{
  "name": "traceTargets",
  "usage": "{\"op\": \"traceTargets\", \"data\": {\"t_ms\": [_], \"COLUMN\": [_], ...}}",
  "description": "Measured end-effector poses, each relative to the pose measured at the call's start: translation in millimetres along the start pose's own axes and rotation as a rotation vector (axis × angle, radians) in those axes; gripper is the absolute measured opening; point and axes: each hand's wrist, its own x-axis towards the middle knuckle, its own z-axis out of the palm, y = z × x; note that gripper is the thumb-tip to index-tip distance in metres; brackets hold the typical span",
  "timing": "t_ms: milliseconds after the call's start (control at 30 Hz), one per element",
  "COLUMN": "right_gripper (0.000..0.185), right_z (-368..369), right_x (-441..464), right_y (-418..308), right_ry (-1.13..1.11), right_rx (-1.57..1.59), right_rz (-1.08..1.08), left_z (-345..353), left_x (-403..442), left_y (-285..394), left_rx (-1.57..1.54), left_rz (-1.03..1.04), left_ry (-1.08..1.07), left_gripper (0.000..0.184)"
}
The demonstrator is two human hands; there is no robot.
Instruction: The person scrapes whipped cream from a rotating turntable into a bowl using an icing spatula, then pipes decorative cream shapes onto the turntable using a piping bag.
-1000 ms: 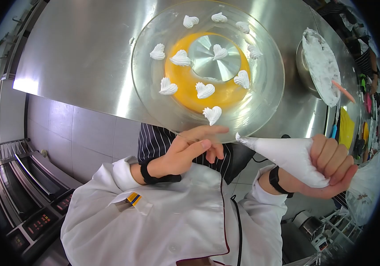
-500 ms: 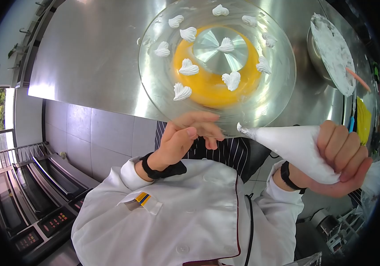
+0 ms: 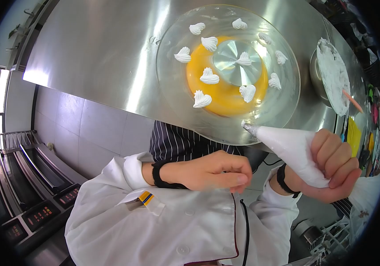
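Note:
My right hand (image 3: 337,166) is wrapped round the wide end of a white piping bag (image 3: 287,144), whose metal tip points left over the near edge of a clear round plate (image 3: 172,93). Several ribbed white cream hearts (image 3: 209,76) dot the plate, and a yellow ring (image 3: 225,106) with a shiny centre shows through it. Below the plate, in front of the white jacket, my left hand (image 3: 221,170) has its fingers curled together. Whether anything is inside them is hidden.
A metal bowl (image 3: 317,82) of white cream with an orange handle stands on the steel table (image 3: 92,57) at the right. Beyond it lies a yellow cloth (image 3: 354,137). Ovens (image 3: 35,181) are at the lower left.
My left hand has come away from the plate's near rim, moved down and right, and its fingers have curled in. The hearts on the rim have turned round with the plate.

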Motion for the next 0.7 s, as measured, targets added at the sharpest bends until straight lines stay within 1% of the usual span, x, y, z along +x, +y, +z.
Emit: {"op": "traceTargets", "data": {"t_ms": [67, 100, 167, 233, 300, 333, 400, 433, 500, 700], "right_gripper": [0.037, 0.037, 0.037, 0.036, 0.036, 0.036, 0.036, 0.036, 0.036, 0.035], "right_z": [3, 5, 6, 6, 8, 9, 11, 11, 11, 11], "right_x": [0, 1, 2, 2, 2, 1, 1, 1, 1, 0], "right_y": [0, 0, 2, 4, 6, 5, 6, 7, 9, 10], "right_ry": [-0.030, -0.046, -0.084, -0.108, -0.114, -0.118, -0.128, -0.129, -0.131, -0.139], "right_rx": [-0.071, -0.073, -0.092, -0.098, -0.110, -0.131, -0.136, -0.143, -0.148, -0.177], "right_rz": [-0.043, -0.040, -0.099, -0.111, -0.118, -0.109, -0.102, -0.100, -0.095, -0.079], "left_z": [10, 13, 20, 25, 27, 27, 25, 25, 26, 25], "left_x": [15, 21, 32, 38, 40, 41, 44, 45, 44, 44], "left_y": [4, 4, 4, 3, 5, 6, 9, 10, 11, 4], "left_rx": [0.013, 0.010, -0.061, -0.121, -0.340, -0.345, -0.455, -0.459, -0.462, -0.583], "left_rz": [0.069, 0.085, 0.172, 0.191, 0.076, 0.087, 0.035, 0.040, 0.002, 0.042], "left_ry": [-0.074, -0.072, -0.099, -0.075, -0.071, -0.066, -0.052, -0.050, -0.029, -0.043], "left_gripper": [0.027, 0.027, 0.030, 0.032, 0.039, 0.039, 0.047, 0.047, 0.053, 0.055]}}
